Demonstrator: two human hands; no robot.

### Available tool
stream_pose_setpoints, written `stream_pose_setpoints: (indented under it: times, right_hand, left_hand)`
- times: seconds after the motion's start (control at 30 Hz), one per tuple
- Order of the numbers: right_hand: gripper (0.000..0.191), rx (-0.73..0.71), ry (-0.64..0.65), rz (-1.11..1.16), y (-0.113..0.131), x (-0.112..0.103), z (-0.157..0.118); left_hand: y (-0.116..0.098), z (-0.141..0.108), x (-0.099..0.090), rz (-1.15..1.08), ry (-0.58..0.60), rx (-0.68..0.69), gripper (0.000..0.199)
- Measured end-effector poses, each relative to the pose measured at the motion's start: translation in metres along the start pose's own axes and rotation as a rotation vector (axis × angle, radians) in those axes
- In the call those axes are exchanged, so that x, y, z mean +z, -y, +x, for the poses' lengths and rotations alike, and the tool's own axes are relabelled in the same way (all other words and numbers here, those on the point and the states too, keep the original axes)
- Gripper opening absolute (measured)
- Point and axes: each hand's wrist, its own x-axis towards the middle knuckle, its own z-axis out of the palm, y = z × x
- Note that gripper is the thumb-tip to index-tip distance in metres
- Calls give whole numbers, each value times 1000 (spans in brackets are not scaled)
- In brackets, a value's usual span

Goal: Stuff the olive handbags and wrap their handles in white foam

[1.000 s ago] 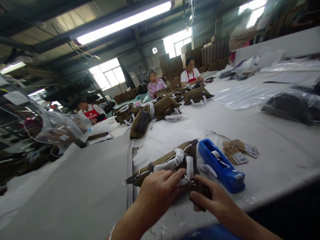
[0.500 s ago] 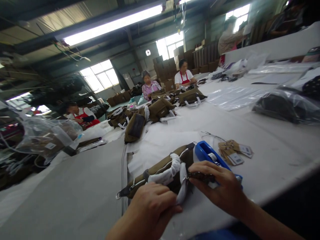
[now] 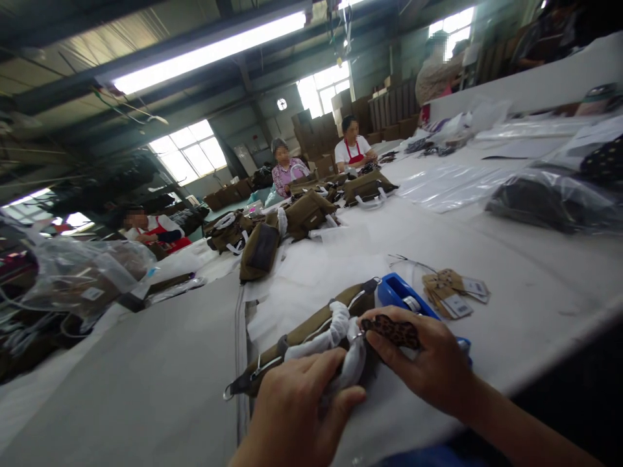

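Note:
An olive-brown bag [image 3: 311, 328] lies at the front of the table, its handles wrapped in white material. My left hand [image 3: 304, 399] is closed round the nearer wrapped handle [image 3: 354, 363]. Between the thumb and fingers of my right hand [image 3: 428, 357] is a leopard-print piece [image 3: 396, 332], its metal end against that handle. Just behind my right hand stands a blue tape dispenser [image 3: 396, 290], partly covered by the hand. Brown and white paper tags [image 3: 452, 292] with dark strings lie to its right.
More olive bags [image 3: 306, 214] are piled farther back. Plastic-wrapped goods [image 3: 549, 198] and flat clear bags [image 3: 452, 188] lie at the right. A bagged bundle [image 3: 92, 272] is at the left. Several people sit or stand beyond the table.
The leopard-print piece has turned and shows more of its face in my right hand. My left hand has moved slightly right, its thumb nearer the wrapped handle. The view has shifted a little.

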Motion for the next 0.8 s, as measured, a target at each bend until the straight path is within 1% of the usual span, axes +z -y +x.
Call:
stream_pose_setpoints:
  times: [0.07, 0.17, 0.23, 0.3, 0.4, 0.5, 0.67, 0.73, 0.8]
  right_hand:
    - [25, -75, 73, 63, -1, 2, 1]
    - [39, -252, 236, 132, -3, 2, 3]
    - [41, -312, 305, 139, -5, 2, 4]
    - [39, -338, 294, 81, -9, 3, 4]
    - [36, -386, 234, -89, -21, 9, 3]
    - [39, -350, 199, -206, -41, 17, 2]
    - [36, -138, 231, -235, -79, 31, -2]
    - [36, -91, 259, -208, -85, 31, -3]
    - [38, -50, 286, -168, -83, 27, -4]
  left_hand:
    - [-4, 2, 4, -17, -39, 18, 18]
    - [-7, 5, 3, -125, -28, -8, 22]
    - [-7, 7, -1, -209, -15, -39, 22]
    - [-8, 9, -4, -266, 3, -53, 22]
    - [-9, 10, -8, -316, 26, -72, 25]
    - [-5, 10, -11, -365, 41, -107, 29]
    - [4, 6, -18, -481, 49, -172, 35]
    - [5, 4, -19, -515, 56, -202, 37]
    - [5, 1, -19, -500, 64, -217, 39]
